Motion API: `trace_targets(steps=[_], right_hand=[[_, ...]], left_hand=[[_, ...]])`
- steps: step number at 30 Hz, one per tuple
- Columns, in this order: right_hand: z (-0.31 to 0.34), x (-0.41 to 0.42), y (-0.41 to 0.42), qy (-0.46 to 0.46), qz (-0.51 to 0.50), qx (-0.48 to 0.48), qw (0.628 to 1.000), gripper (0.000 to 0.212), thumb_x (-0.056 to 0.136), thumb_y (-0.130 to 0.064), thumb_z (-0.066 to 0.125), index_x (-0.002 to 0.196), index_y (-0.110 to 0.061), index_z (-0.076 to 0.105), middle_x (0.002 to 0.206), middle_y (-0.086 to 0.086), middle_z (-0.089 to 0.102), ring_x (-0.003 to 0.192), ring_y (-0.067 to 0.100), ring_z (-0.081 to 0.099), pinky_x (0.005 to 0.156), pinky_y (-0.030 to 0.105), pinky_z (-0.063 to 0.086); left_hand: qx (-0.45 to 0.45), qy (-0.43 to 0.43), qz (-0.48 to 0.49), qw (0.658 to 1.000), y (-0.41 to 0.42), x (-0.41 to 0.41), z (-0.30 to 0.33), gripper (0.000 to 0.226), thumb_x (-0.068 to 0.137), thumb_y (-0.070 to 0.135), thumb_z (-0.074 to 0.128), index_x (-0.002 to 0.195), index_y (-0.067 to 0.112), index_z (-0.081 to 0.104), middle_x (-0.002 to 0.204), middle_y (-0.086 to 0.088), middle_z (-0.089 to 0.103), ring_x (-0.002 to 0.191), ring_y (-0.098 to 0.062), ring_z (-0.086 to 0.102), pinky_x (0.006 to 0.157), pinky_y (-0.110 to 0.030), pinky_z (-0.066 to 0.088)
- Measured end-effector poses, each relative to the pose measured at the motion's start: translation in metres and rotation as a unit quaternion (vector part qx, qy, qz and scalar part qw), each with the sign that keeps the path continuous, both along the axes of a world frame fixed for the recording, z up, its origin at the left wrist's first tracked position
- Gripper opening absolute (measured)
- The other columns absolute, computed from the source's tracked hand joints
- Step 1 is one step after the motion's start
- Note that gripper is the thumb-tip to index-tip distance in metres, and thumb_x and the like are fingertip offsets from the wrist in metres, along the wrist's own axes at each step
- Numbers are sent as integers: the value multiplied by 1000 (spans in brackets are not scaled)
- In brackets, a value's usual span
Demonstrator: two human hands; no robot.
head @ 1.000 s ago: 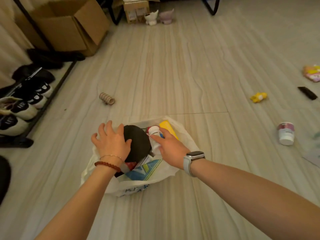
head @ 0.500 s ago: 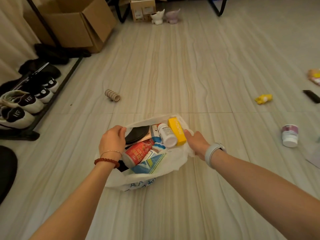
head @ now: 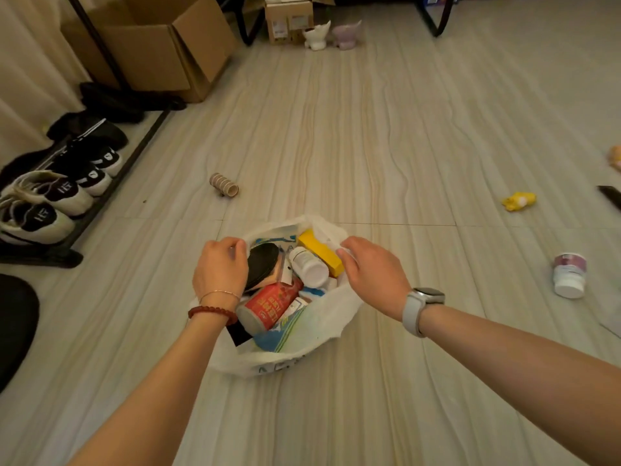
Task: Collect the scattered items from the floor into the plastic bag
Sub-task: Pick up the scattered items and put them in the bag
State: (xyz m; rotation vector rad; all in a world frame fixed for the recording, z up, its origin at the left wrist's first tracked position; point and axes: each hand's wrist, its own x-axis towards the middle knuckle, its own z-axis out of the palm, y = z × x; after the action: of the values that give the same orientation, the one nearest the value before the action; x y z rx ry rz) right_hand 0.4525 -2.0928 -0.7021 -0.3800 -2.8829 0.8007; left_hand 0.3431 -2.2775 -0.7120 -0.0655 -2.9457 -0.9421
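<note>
A white plastic bag (head: 322, 327) lies open on the floor in front of me. Inside it I see a red can (head: 272, 304), a white bottle (head: 307, 267), a yellow box (head: 319, 250) and a black round item (head: 263, 264). My left hand (head: 220, 269) is closed on the bag's left rim. My right hand (head: 373, 269) pinches the bag's right rim. Loose on the floor are a cardboard tube roll (head: 223, 185), a yellow toy (head: 519, 200), a white jar with a purple label (head: 569, 275) and a black flat item (head: 611, 196).
A low black rack (head: 67, 243) with several shoes (head: 37, 213) runs along the left. An open cardboard box (head: 164, 45) and smaller boxes (head: 289, 18) stand at the back. A dark round object (head: 15, 327) sits at the left edge.
My hands left the bag's contents and moved apart to its rim, each closing on the plastic. The bag's mouth is now pulled up around the items.
</note>
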Motion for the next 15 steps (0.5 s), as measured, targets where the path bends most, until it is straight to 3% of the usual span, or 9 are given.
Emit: trace_targets(steps=[3, 5, 10, 15], right_hand=[[-1, 7, 7, -62, 38, 46, 996, 33, 96, -32, 35, 108, -10, 57, 112, 11, 55, 104, 31, 53, 77, 35, 40], [2, 15, 11, -86, 42, 68, 993, 37, 95, -36, 34, 118, -15, 53, 120, 10, 53, 113, 29, 48, 89, 38, 38], [24, 44, 45, -33, 8, 55, 998, 44, 95, -34, 36, 137, -18, 37, 140, 5, 42, 131, 22, 34, 108, 34, 25], [41, 99, 117, -30, -76, 56, 995, 41, 94, -25, 40, 134, -16, 41, 140, 6, 42, 132, 23, 34, 110, 33, 27]], left_hand=[[-68, -10, -25, 997, 16, 17, 4, 36, 91, 30, 46, 123, 14, 54, 125, -18, 48, 115, -36, 45, 95, -45, 36], [-75, 33, -51, 995, 28, 32, 12, 42, 89, 32, 50, 129, 17, 48, 134, -13, 42, 126, -33, 35, 103, -48, 26], [-26, 91, -186, 978, 85, 56, 47, 40, 90, 27, 51, 129, 17, 48, 138, -10, 42, 130, -29, 34, 106, -46, 22], [-47, 145, -359, 921, 178, 89, 77, 47, 87, 34, 38, 129, 17, 47, 136, -9, 45, 127, -28, 39, 104, -43, 25]])
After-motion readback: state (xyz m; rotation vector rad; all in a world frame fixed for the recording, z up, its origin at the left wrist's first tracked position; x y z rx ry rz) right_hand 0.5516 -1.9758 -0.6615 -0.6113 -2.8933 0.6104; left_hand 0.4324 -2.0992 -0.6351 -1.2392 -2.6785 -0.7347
